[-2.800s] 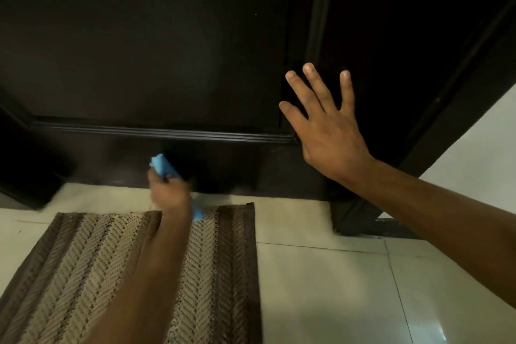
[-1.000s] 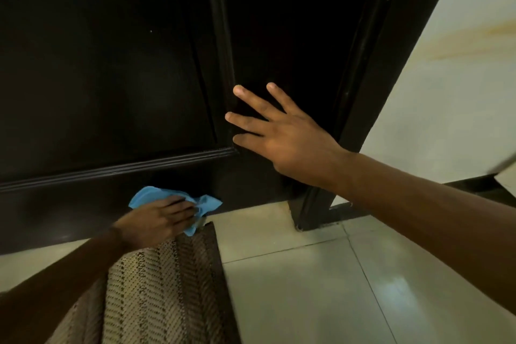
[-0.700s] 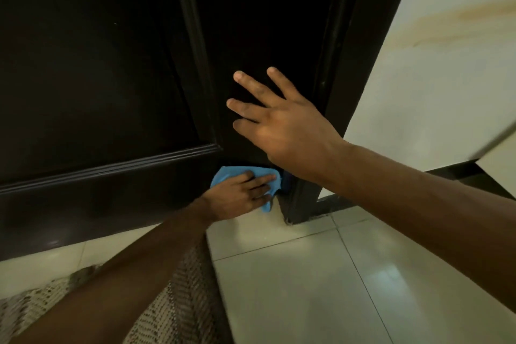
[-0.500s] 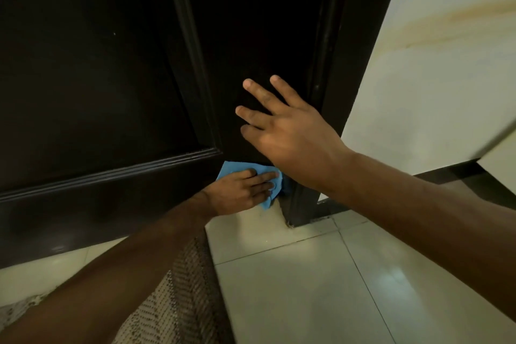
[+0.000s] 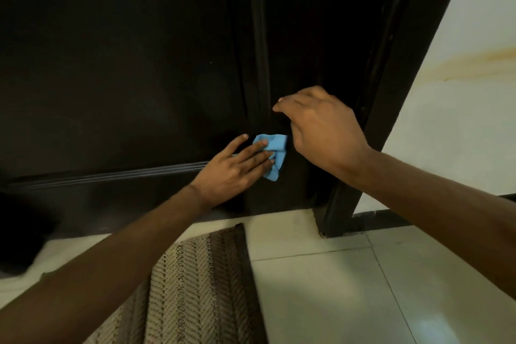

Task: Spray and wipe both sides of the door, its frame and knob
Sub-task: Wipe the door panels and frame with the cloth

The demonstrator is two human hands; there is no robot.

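The dark brown door fills the upper view, with a raised moulding running low across it. My left hand presses a crumpled blue cloth flat against the door's right stile, fingers straight. Just above and to the right, my right hand hovers by the door with its fingers bent downward, holding nothing. The dark door frame rises right of both hands. No knob or spray bottle is in view.
A brown and beige woven mat lies on the pale tiled floor below the door. A cream wall with a dark skirting stands to the right of the frame.
My left hand has slid the cloth up from the door's bottom corner onto the right stile. My right hand has lifted its spread fingers off the door and bent them.
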